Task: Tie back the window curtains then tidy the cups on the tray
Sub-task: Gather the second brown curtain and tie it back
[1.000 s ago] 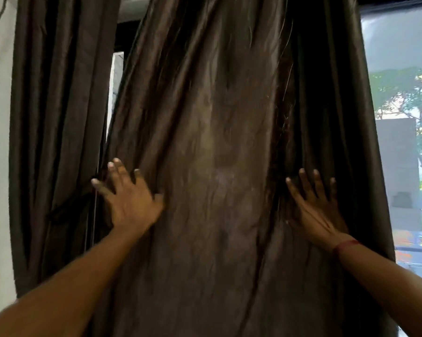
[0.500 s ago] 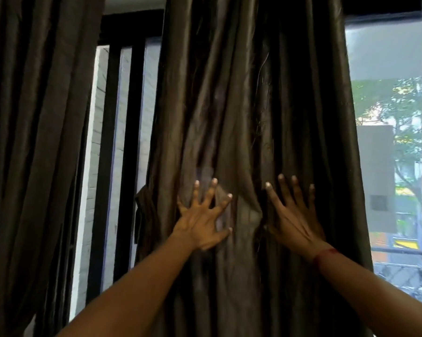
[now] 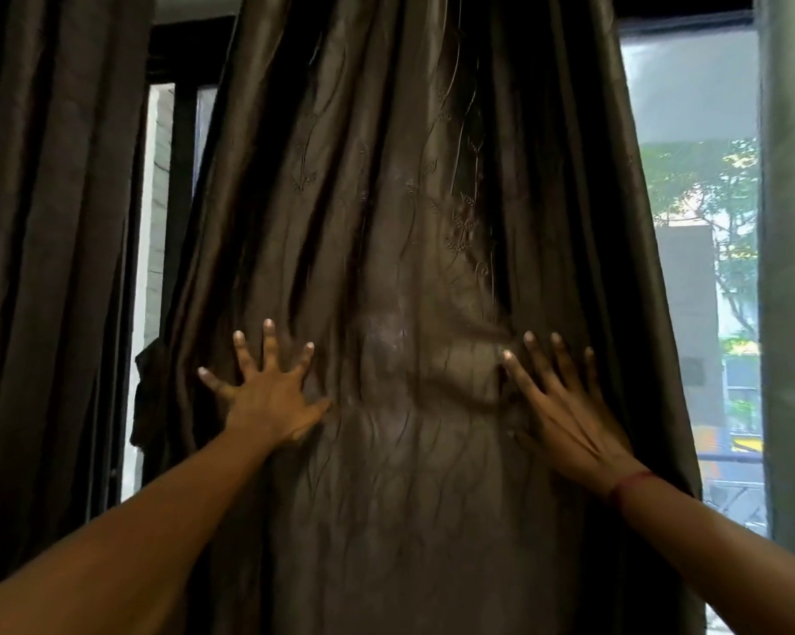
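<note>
The curtain (image 3: 400,268) I am working on hangs straight ahead of me, a dark brown, slightly glossy panel with faint embroidered stems, filling the middle of my view from top to bottom. My left hand (image 3: 271,396) lies flat against it on its left part, fingers (image 3: 269,341) spread wide and grasping nothing. My right hand (image 3: 565,405) lies flat on its right part, fingers (image 3: 537,359) straight and close together, likewise holding nothing, with a thin red thread (image 3: 627,481) around that wrist. Between my two palms the cloth is bunched into a crosswise ridge of wrinkles, and folds fan upward from there. A second curtain (image 3: 52,245) of the same dark cloth hangs at the far left, apart from the one I touch; in the gap between them I see the black window frame (image 3: 180,199) and a pale wall outside. To the right of the middle panel the window pane (image 3: 693,199) shows daylight, green trees and a grey building. A grey-green strip runs down the far right edge; what it is I cannot tell. No tie-back is fastened around the panel, and I see no tray or cups from here.
</note>
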